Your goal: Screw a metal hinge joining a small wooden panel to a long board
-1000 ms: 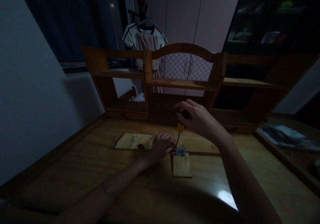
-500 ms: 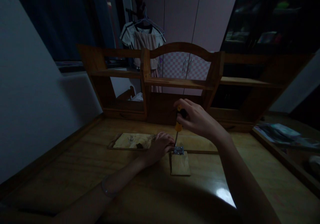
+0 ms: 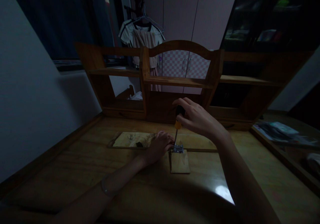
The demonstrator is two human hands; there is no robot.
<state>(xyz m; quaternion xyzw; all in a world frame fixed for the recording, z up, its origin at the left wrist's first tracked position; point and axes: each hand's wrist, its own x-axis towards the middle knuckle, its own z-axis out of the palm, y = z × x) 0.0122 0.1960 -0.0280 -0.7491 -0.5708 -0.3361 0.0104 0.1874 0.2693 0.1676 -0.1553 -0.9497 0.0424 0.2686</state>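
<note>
The grip of the right hand (image 3: 193, 114) is clamped on the handle of the screwdriver (image 3: 178, 124). The handle is yellow and black. The shaft points down, slightly tilted, with its lower end at the left side of the metal hinge (image 3: 179, 148). The left hand (image 3: 160, 145) rests on the long board (image 3: 201, 142), fingertips just beside the shaft and the hinge. Whether its grip is apart or together cannot be told; the fingers are partly hidden. A band (image 3: 106, 189) encircles the left wrist.

The hinge lies at the far edge of the small board (image 3: 180, 163), along the near edge of the long board. The long board extends left and right behind it. A dark scrap (image 3: 139, 145) lies on its left part. Both boards lie flat on the wooden counter (image 3: 105, 187). The wooden shelf unit (image 3: 180, 81) stands along the far side. Beyond it are hanging clothes (image 3: 144, 39) and a pale wardrobe (image 3: 217, 17).
</note>
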